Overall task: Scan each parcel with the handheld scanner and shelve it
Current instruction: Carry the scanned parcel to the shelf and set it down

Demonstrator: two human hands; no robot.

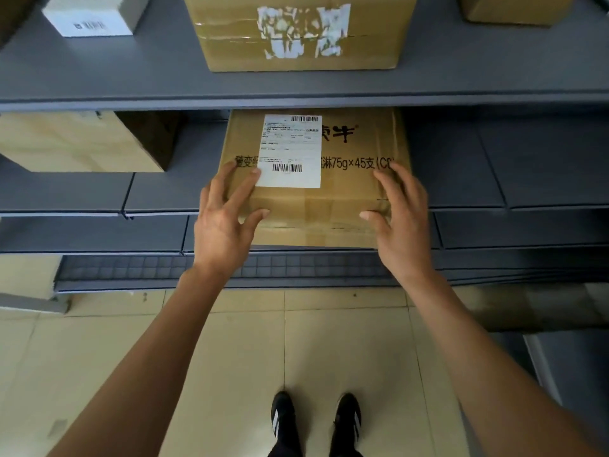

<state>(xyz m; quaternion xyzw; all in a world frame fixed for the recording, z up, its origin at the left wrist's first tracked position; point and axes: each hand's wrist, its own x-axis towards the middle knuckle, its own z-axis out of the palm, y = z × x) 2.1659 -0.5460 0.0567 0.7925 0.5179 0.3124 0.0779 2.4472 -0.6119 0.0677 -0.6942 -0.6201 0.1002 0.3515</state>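
A brown cardboard parcel (342, 192) with a white barcode label (291, 150) and black printed characters lies on the middle grey shelf (461, 189), its front edge overhanging toward me. My left hand (227, 216) rests on its front left corner, fingers spread over the top and thumb on the front face. At the front right corner, my right hand (400, 212) lies the same way. Both hands touch the box with fingers apart. No handheld scanner is in view.
The upper shelf (131, 80) carries a large taped box (300, 31), a small white box (89, 16) and another box (514, 8) at the right. A tan box (85, 141) sits left on the middle shelf. Lower shelves, tiled floor (250, 351) and my shoes (283, 413) are below.
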